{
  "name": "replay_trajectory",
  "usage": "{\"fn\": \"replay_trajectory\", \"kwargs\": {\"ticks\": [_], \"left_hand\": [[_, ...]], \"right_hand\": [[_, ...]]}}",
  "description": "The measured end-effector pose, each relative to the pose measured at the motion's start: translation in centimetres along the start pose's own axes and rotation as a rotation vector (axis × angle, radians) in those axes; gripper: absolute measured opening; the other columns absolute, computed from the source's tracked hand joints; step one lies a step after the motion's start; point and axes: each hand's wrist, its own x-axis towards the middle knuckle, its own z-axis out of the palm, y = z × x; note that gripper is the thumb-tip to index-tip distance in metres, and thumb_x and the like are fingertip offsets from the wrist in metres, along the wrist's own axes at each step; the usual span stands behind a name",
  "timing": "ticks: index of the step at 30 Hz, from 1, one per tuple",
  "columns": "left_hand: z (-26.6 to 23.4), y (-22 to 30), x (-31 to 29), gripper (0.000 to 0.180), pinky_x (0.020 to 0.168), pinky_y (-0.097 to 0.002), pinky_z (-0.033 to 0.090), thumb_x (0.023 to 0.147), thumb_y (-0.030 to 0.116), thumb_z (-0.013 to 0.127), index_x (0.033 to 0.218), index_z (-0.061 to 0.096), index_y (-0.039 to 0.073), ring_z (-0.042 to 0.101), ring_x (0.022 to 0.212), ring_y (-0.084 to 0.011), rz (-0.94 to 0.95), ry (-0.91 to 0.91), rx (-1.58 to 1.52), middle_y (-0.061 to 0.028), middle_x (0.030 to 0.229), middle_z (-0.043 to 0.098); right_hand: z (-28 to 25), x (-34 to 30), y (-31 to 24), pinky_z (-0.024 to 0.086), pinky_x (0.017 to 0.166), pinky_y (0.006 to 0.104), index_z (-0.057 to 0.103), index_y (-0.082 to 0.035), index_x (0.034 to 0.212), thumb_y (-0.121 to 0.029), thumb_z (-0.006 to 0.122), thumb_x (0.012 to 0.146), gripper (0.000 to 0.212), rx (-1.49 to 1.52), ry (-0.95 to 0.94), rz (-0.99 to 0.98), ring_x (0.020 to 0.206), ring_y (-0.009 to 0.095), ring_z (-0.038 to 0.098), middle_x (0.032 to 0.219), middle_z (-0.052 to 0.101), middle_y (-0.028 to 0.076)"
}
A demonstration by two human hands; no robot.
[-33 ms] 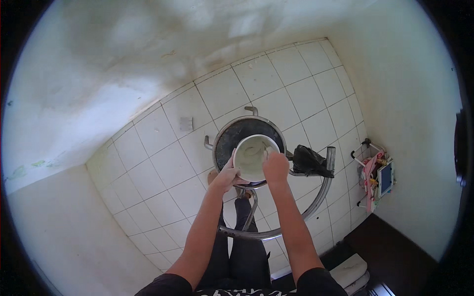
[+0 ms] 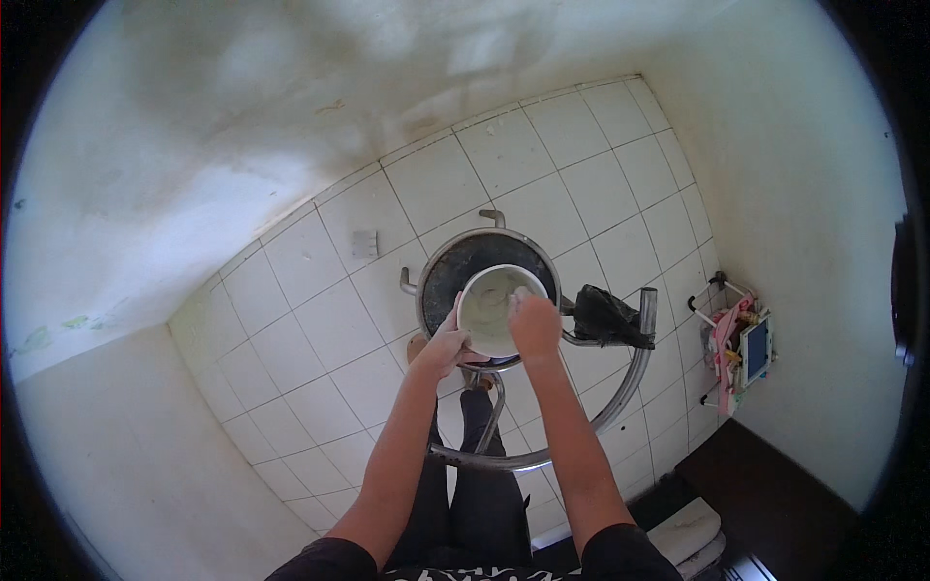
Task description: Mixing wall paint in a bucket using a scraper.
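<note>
A white round bowl (image 2: 476, 338) with a pale, creamy mixture (image 2: 483, 308) inside is at the near side of a round dark stool seat (image 2: 455, 264). My left hand (image 2: 444, 346) grips the bowl's left side, thumb near the rim and fingers around the outer wall. Over the right part of the bowl, my right hand (image 2: 536, 321) is closed, its fingertips reaching inside the rim toward the mixture. What it holds is hidden by the hand itself.
The stool has a curved metal tube (image 2: 620, 399) on its near right side. A black plastic bag (image 2: 605, 316) hangs there. White floor tiles (image 2: 305, 276) surround it, with a small grey square piece (image 2: 365, 243) at left. A pink and white wheeled frame (image 2: 741, 339) stands by the right wall.
My right hand has shifted slightly left over the bowl, and the swirl in the mixture looks different. My left hand and the bowl stay in place.
</note>
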Motion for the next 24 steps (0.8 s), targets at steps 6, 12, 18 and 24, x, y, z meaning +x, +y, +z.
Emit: {"fn": "replay_trajectory", "kwargs": {"ticks": [6, 12, 18, 24], "left_hand": [[0.0, 0.2, -0.5, 0.094, 0.077, -0.0411, 0.061, 0.078, -0.013, 0.038, 0.154, 0.003, 0.030, 0.055, 0.119, -0.0313, -0.017, -0.016, -0.010, -0.0109, 0.149, 0.031], [0.1, 0.1, -0.3, 0.094, 0.079, -0.0429, 0.061, 0.078, -0.014, 0.037, 0.154, 0.002, 0.029, 0.054, 0.121, -0.0320, 0.002, -0.033, -0.031, -0.0113, 0.151, 0.028], [0.0, 0.4, -0.4, 0.094, 0.080, -0.0427, 0.060, 0.078, -0.014, 0.037, 0.154, 0.001, 0.028, 0.054, 0.121, -0.0317, -0.022, -0.029, -0.021, -0.0113, 0.151, 0.028], [-0.5, -0.1, 0.0, 0.094, 0.083, -0.0424, 0.059, 0.078, -0.014, 0.039, 0.154, 0.002, 0.027, 0.055, 0.119, -0.0291, 0.011, -0.062, -0.088, -0.0103, 0.149, 0.031]], "right_hand": [[-2.3, -1.2, -0.2, 0.054, 0.062, 0.0472, 0.065, -0.005, 0.080, -0.024, 0.058, 0.088, 0.022, 0.018, -0.234, -0.211, 0.067, 0.036, 0.067, 0.071, 0.066, 0.016], [-0.8, 0.2, -0.8, 0.054, 0.061, 0.0449, 0.068, -0.007, 0.077, -0.022, 0.061, 0.084, 0.018, -0.123, -0.135, -0.299, 0.069, 0.035, 0.067, 0.071, 0.065, 0.016], [-4.5, 2.1, 1.3, 0.055, 0.062, 0.0446, 0.067, -0.005, 0.080, -0.017, 0.064, 0.079, 0.013, -0.180, -0.260, -0.318, 0.070, 0.034, 0.067, 0.072, 0.065, 0.017], [-1.3, 1.0, 0.6, 0.053, 0.063, 0.0439, 0.069, -0.009, 0.084, -0.028, 0.063, 0.084, 0.020, 0.016, -0.313, -0.610, 0.072, 0.033, 0.067, 0.071, 0.065, 0.015]]}}
